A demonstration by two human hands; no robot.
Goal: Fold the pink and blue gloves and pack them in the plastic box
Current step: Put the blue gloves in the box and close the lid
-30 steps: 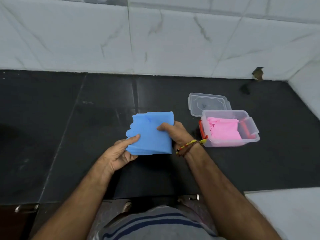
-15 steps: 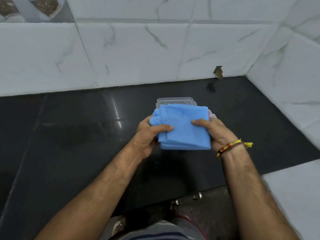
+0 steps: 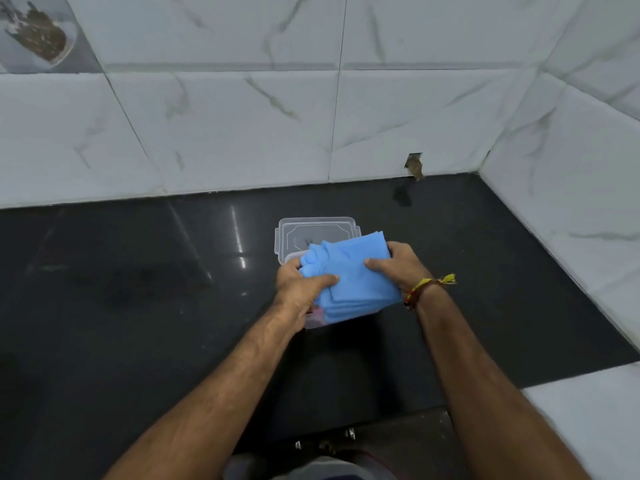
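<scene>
White marble-look tiles back a black table where we see the left hand (image 3: pixel 300 287) and right hand (image 3: pixel 401 268) pinching opposite edges of soft, light folded blue gloves (image 3: pixel 349 282) (likely floppy, best gripped at both sides) just above the plastic box (image 3: pixel 313 322).

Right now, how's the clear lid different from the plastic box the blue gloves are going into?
The clear lid lies flat on the black counter behind the plastic box. The lid is bare and mostly in view; the box is nearly hidden under the folded blue gloves, which the left hand and right hand grip over it. The lid is untouched. Both are see-through plastic.
</scene>
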